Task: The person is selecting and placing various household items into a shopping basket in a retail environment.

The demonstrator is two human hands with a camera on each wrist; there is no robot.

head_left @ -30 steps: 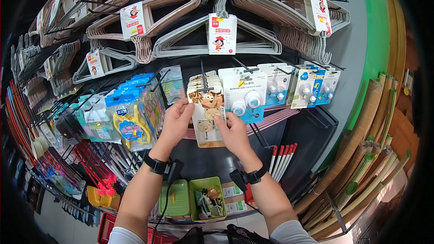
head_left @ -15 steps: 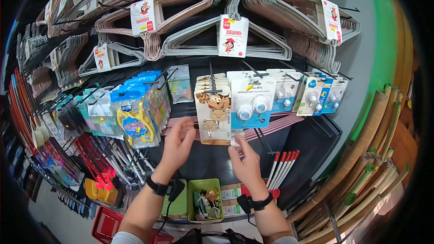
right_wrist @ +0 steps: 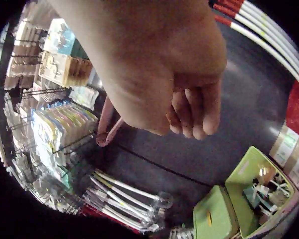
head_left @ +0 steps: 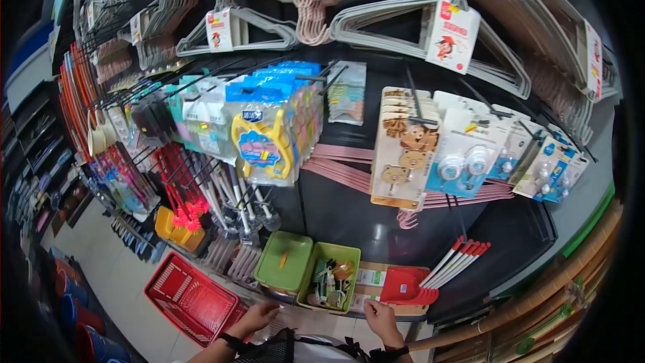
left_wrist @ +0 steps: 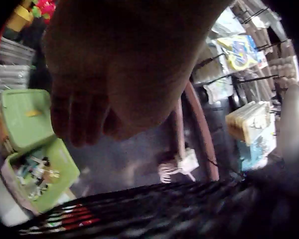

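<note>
Both hands are low in the head view, drawn back near the body and away from the rack. My left hand (head_left: 259, 316) hangs beside the red shopping basket (head_left: 201, 302), its fingers loosely bent with nothing seen in them. My right hand (head_left: 381, 321) is in front of the green bin (head_left: 329, 275), also with loosely curled fingers; the right wrist view shows no item in that hand (right_wrist: 184, 69). Above them, a card pack of animal-face hooks (head_left: 403, 161) hangs from its peg. Next to it hang blue-and-white adhesive hook packs (head_left: 463, 154).
Grey and pink clothes hangers (head_left: 430, 40) fill the upper rack. Bagged yellow-framed goods (head_left: 262, 144) and toilet brushes (head_left: 245, 212) hang at left. A green lidded box (head_left: 284, 261) and red dustpans (head_left: 406, 287) line the bottom. Rolled bamboo blinds (head_left: 537, 296) stand at right.
Both hands have left the animal-face hook pack and dropped down toward the body. The pack stays on its peg. The head view has turned left and tilted down, showing more of the red basket.
</note>
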